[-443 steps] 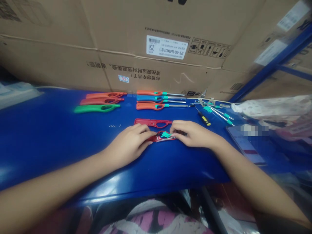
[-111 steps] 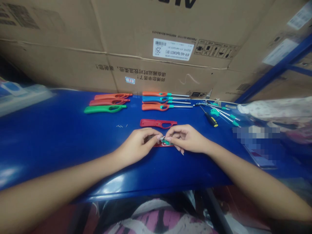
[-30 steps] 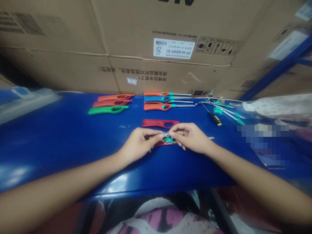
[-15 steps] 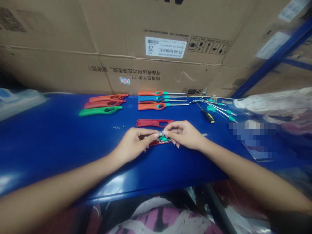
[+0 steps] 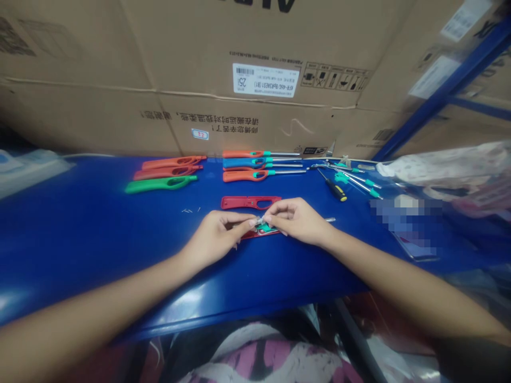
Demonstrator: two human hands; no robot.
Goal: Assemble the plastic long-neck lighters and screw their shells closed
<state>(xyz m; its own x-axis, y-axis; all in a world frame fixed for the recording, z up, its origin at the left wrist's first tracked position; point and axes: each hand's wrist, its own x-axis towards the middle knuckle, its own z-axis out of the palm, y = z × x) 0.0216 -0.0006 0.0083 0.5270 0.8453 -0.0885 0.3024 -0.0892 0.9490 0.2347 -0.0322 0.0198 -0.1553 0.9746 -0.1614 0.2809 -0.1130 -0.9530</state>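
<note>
- I see the left hand (image 5: 217,239) and right hand (image 5: 297,219) meeting fingertip to fingertip over a red lighter shell (image 5: 261,232) lying on the blue counter (image 5: 99,234); both are pinched closed on a small pale part (image 5: 260,221) between them
- shell sits directly under the fingertips, long axis running left to right; a teal insert (image 5: 264,227) shows inside it; a metal rod (image 5: 329,219) pokes out past the right hand
- neither hand is nearer; both are on it
- second red shell half (image 5: 249,202) just beyond the hands, parallel
- farther out: finished lighters (image 5: 255,164), empty casings (image 5: 163,171) beyond the left hand, screwdriver (image 5: 334,189) beyond the right; cardboard boxes (image 5: 199,69) behind
</note>
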